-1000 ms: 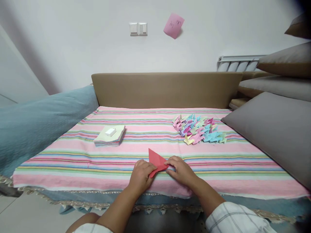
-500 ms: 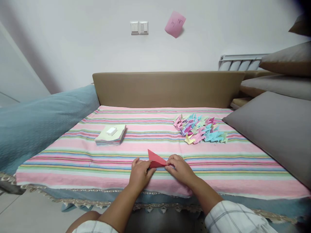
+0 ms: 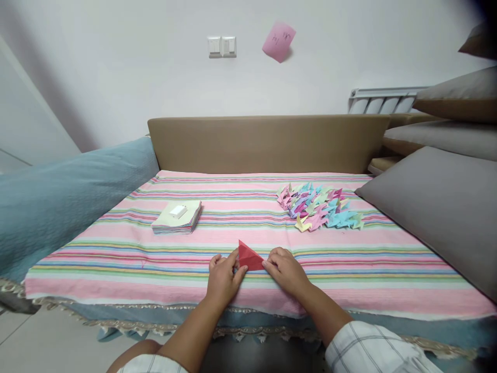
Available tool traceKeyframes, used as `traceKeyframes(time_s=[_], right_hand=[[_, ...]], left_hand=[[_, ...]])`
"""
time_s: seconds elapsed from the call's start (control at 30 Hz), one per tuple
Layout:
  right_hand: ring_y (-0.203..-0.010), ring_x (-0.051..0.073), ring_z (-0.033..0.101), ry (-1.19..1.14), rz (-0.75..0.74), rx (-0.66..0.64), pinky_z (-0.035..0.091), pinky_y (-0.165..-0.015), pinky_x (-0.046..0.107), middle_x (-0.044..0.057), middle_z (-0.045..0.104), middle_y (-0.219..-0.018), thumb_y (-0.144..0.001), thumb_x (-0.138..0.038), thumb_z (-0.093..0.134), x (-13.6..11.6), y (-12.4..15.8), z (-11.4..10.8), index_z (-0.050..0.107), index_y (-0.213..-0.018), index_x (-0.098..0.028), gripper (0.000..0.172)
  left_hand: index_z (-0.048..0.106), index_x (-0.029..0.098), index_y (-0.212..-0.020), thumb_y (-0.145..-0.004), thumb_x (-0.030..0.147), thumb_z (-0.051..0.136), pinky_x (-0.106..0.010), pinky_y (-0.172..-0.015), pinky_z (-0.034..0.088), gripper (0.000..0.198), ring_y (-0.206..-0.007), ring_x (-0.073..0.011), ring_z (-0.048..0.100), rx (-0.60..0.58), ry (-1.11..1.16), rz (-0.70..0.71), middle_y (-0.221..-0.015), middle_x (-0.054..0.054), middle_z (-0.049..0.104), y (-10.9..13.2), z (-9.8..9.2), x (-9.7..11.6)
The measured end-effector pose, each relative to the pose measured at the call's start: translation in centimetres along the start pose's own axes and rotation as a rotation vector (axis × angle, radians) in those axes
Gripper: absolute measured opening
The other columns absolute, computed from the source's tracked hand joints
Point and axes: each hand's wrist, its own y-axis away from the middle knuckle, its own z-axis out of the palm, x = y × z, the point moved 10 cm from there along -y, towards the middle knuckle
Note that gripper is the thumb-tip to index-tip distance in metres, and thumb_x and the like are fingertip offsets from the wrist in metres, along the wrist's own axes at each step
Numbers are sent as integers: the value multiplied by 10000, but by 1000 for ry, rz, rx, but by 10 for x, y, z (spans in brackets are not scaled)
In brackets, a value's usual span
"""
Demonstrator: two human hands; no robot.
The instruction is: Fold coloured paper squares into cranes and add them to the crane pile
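Down near the front edge of the striped cloth (image 3: 349, 269), a folded red paper (image 3: 250, 257) lay as a small triangle, its point tipped up toward twelve o'clock. The left hand (image 3: 223, 277) was closed on the paper's left edge, fingers curled up along it, while the right hand (image 3: 285, 269) pinched the right corner with its fingertips, so the paper sat between the two hands, touching both. From there, at about ten o'clock, a stack of paper squares (image 3: 176, 217) rested on the cloth with a small white object (image 3: 177, 211) on top. At one o'clock, well apart, lay a heap of folded paper cranes (image 3: 318, 207) in pink, blue, yellow and green. A grey cushion (image 3: 435, 207) leaned in at three o'clock and a blue blanket (image 3: 58, 197) at nine.
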Motion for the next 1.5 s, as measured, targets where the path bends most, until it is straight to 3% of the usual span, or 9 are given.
traceKeyframes(time_s=[0.27, 0.43, 0.53, 0.73, 1.2, 1.3, 1.43, 1.5], right_hand=[[-802, 169, 497, 98, 57, 24, 371, -747, 276, 39, 544, -771, -874, -345, 472, 3, -3, 3, 544, -655, -192, 277], [-780, 167, 493, 135, 74, 28, 367, -717, 270, 39, 539, -767, -864, -352, 485, 3, -3, 2, 537, -655, -193, 268], [-780, 166, 493, 144, 73, 33, 362, -717, 268, 36, 535, -759, -866, -360, 480, 3, -3, 3, 532, -646, -195, 280], [-752, 162, 487, 158, 82, 41, 348, -674, 264, 32, 529, -739, -858, -363, 489, 3, -3, 3, 511, -615, -195, 296], [-716, 160, 486, 211, 94, 62, 332, -632, 266, 34, 531, -727, -832, -356, 530, 3, -4, 3, 503, -591, -196, 291], [-711, 161, 486, 215, 86, 68, 331, -627, 267, 34, 529, -720, -828, -357, 535, 3, -5, 3, 503, -588, -197, 290], [-718, 164, 488, 216, 85, 68, 330, -627, 267, 33, 530, -720, -827, -358, 541, 4, -5, 4, 499, -590, -200, 287], [-719, 163, 488, 219, 86, 66, 330, -630, 267, 34, 529, -725, -830, -364, 536, 4, -5, 5, 498, -590, -198, 294]], left_hand=[[384, 232, -1272, -801, 301, 559, -417, -917, 289, 507, -741, -156, 595, 20, 46, -79, -721, 45, 634, -1, 1, -6], [338, 228, -1331, -818, 276, 548, -405, -900, 288, 556, -725, -151, 579, 13, -22, -43, -715, 44, 635, -2, 1, 1], [402, 255, -1309, -838, 266, 526, -404, -883, 290, 487, -757, -168, 577, 1, -109, 24, -757, 20, 654, -1, 2, 8], [620, 285, -1074, -846, 289, 518, -408, -848, 287, 250, -781, -187, 570, 27, -211, 78, -796, -24, 661, 0, 3, 14], [649, 272, -996, -828, 305, 539, -422, -815, 295, 204, -777, -194, 527, 10, -245, 26, -809, -35, 630, -2, 1, 12], [643, 278, -1009, -814, 304, 558, -443, -840, 301, 214, -839, -214, 529, 24, -249, 21, -902, -49, 636, -2, 0, 13], [633, 308, -1020, -805, 268, 574, -536, -938, 246, 227, -1001, -267, 509, 67, -237, 69, -1189, -46, 598, -1, -2, 19], [625, 329, -1033, -814, 240, 561, -582, -971, 204, 245, -1042, -276, 503, 56, -217, 102, -1202, -22, 603, -1, 0, 21]])
